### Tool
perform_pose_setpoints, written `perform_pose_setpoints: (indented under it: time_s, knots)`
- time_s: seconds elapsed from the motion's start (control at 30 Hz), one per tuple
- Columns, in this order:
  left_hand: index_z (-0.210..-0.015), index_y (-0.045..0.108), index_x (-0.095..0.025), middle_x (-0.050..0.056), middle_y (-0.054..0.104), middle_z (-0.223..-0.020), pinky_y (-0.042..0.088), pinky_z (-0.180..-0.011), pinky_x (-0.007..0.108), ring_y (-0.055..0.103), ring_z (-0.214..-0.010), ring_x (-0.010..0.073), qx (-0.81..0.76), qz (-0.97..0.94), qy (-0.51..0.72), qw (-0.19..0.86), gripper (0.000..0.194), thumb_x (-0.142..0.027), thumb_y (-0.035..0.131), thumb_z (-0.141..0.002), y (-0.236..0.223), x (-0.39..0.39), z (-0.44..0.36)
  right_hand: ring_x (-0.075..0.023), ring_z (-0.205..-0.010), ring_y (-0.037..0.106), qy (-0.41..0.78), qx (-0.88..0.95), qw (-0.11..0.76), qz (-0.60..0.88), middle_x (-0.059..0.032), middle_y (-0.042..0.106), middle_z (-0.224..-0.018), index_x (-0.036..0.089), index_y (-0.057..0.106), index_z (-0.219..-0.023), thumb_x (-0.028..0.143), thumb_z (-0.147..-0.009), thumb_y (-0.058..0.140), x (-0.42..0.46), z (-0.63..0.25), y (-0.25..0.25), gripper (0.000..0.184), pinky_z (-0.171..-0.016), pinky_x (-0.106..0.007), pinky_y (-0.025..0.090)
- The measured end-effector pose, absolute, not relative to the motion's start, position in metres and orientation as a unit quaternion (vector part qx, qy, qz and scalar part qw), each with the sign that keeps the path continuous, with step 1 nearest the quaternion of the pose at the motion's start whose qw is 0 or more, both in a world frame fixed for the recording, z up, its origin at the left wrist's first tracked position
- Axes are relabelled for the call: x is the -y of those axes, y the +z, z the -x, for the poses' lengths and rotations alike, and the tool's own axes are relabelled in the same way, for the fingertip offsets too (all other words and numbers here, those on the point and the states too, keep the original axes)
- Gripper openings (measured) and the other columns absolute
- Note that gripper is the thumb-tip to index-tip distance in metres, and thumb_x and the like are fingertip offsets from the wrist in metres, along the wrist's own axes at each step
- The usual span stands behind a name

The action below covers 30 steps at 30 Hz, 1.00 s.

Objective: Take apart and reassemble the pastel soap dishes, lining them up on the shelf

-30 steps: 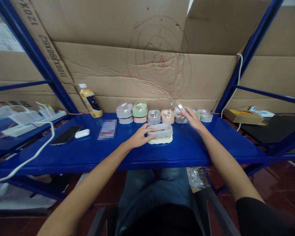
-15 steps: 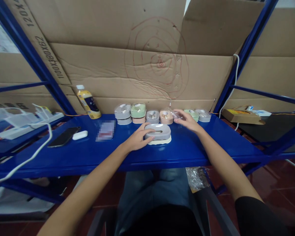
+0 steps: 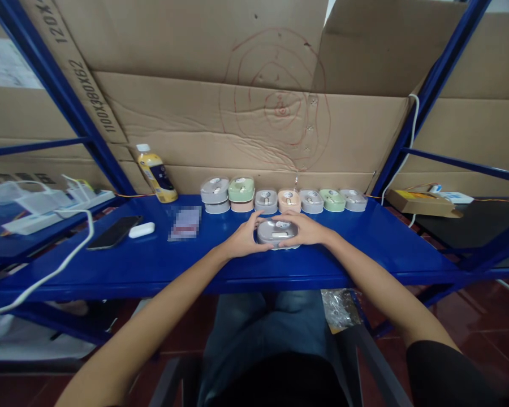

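A moment ago my right hand (image 3: 303, 229) was up by the far row with a clear plastic piece, and only my left hand (image 3: 242, 240) was on the grey box (image 3: 277, 232). Now my right hand has come down to the box too, and I can't see the clear piece anywhere. My hands are together, clamped on the box from both sides, left fingers (image 3: 254, 223) curled around its left end and right fingers (image 3: 286, 221) spread across its right end and top. Both forearms angle inward from the near side. The box sits on the blue shelf (image 3: 365, 249), centred and towards the near edge, just in front of the row of boxes (image 3: 289, 200). Left of my hands lie a phone (image 3: 114, 232) and an earbud case (image 3: 142, 229), with a bottle (image 3: 156, 181) farther back.
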<state>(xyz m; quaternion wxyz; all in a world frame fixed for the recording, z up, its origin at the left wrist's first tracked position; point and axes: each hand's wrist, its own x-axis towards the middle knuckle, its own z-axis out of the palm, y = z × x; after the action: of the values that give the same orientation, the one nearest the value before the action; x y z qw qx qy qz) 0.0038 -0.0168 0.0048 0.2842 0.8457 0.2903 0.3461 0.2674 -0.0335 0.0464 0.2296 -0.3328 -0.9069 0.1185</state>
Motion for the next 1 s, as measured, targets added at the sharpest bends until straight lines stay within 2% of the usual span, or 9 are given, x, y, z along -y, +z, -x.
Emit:
perform_pose_setpoints:
  time_s: [0.2, 0.27, 0.33, 0.4, 0.47, 0.53, 0.7, 0.83, 1.0]
  knots:
    - [-0.153, 0.031, -0.02, 0.02, 0.061, -0.141, 0.049, -0.114, 0.057, 0.064, -0.13, 0.0353, -0.297, -0.84, 0.347, 0.293, 0.105, -0.046, 0.091, -0.07, 0.004, 0.013, 0.001, -0.036, -0.13, 0.06, 0.151, 0.904, 0.225, 0.33, -0.0137, 0.063, -0.143, 0.025, 0.051, -0.155, 0.056, -0.071, 0.089, 0.031, -0.277, 0.042, 0.097, -0.113, -0.056, 0.047]
    - [-0.152, 0.032, -0.02, 0.02, 0.061, -0.139, 0.051, -0.113, 0.057, 0.065, -0.128, 0.0341, -0.301, -0.837, 0.359, 0.283, 0.1, -0.047, 0.088, -0.074, 0.004, 0.012, 0.003, -0.0359, -0.133, 0.059, 0.166, 0.897, 0.239, 0.334, -0.0114, 0.063, -0.145, 0.027, 0.055, -0.152, 0.053, -0.069, 0.091, 0.03, -0.289, 0.048, 0.094, -0.116, -0.056, 0.044]
    - [-0.15, 0.035, -0.02, 0.019, 0.063, -0.135, 0.053, -0.111, 0.057, 0.067, -0.123, 0.0322, -0.309, -0.833, 0.377, 0.262, 0.089, -0.047, 0.083, -0.08, 0.004, 0.011, 0.004, -0.0348, -0.135, 0.059, 0.164, 0.872, 0.289, 0.36, -0.0098, 0.063, -0.146, 0.027, 0.06, -0.146, 0.052, -0.07, 0.09, 0.025, -0.307, 0.057, 0.086, -0.118, -0.054, 0.042]
    - [-0.148, 0.038, -0.02, 0.017, 0.064, -0.13, 0.055, -0.108, 0.056, 0.068, -0.119, 0.0302, -0.321, -0.83, 0.389, 0.237, 0.079, -0.047, 0.078, -0.086, 0.003, 0.01, 0.004, -0.0344, -0.133, 0.06, 0.125, 0.814, 0.378, 0.422, -0.0102, 0.064, -0.145, 0.026, 0.062, -0.143, 0.054, -0.071, 0.088, 0.016, -0.332, 0.069, 0.082, -0.117, -0.053, 0.044]
    - [-0.146, 0.04, -0.019, 0.016, 0.065, -0.127, 0.057, -0.105, 0.053, 0.068, -0.115, 0.0287, -0.33, -0.83, 0.392, 0.22, 0.074, -0.046, 0.075, -0.088, 0.003, 0.009, 0.002, -0.0353, -0.134, 0.058, 0.045, 0.728, 0.466, 0.501, -0.0125, 0.062, -0.145, 0.024, 0.059, -0.144, 0.055, -0.073, 0.086, 0.003, -0.363, 0.079, 0.082, -0.116, -0.054, 0.044]
    - [-0.146, 0.04, -0.019, 0.015, 0.065, -0.124, 0.058, -0.101, 0.052, 0.068, -0.113, 0.028, -0.334, -0.833, 0.388, 0.21, 0.073, -0.045, 0.074, -0.088, 0.002, 0.009, -0.001, -0.0382, -0.135, 0.055, -0.048, 0.619, 0.496, 0.606, -0.0173, 0.061, -0.143, 0.019, 0.056, -0.145, 0.054, -0.07, 0.087, -0.013, -0.394, 0.087, 0.088, -0.114, -0.056, 0.043]
    - [-0.144, 0.041, -0.018, 0.014, 0.064, -0.123, 0.058, -0.098, 0.051, 0.067, -0.11, 0.0279, -0.348, -0.836, 0.376, 0.198, 0.071, -0.047, 0.072, -0.087, 0.001, 0.006, -0.006, -0.0429, -0.129, 0.059, -0.112, 0.393, 0.402, 0.82, -0.0256, 0.058, -0.141, 0.015, 0.053, -0.144, 0.056, -0.065, 0.091, -0.044, -0.447, 0.083, 0.096, -0.107, -0.056, 0.047]
    - [-0.143, 0.041, -0.017, 0.014, 0.063, -0.122, 0.058, -0.098, 0.05, 0.066, -0.109, 0.0279, -0.357, -0.835, 0.37, 0.195, 0.07, -0.048, 0.07, -0.087, 0.002, 0.007, -0.006, -0.0448, -0.13, 0.058, -0.119, 0.388, 0.338, 0.849, -0.0289, 0.058, -0.138, 0.013, 0.051, -0.139, 0.058, -0.066, 0.091, -0.057, -0.459, 0.065, 0.095, -0.107, -0.058, 0.046]
    - [-0.142, 0.041, -0.017, 0.014, 0.063, -0.122, 0.058, -0.098, 0.049, 0.066, -0.108, 0.0273, -0.359, -0.838, 0.366, 0.184, 0.069, -0.049, 0.069, -0.088, 0.002, 0.007, -0.006, -0.0479, -0.132, 0.054, -0.141, 0.392, 0.351, 0.839, -0.0332, 0.055, -0.139, 0.008, 0.044, -0.143, 0.066, -0.07, 0.084, -0.058, -0.458, 0.054, 0.101, -0.108, -0.063, 0.043]
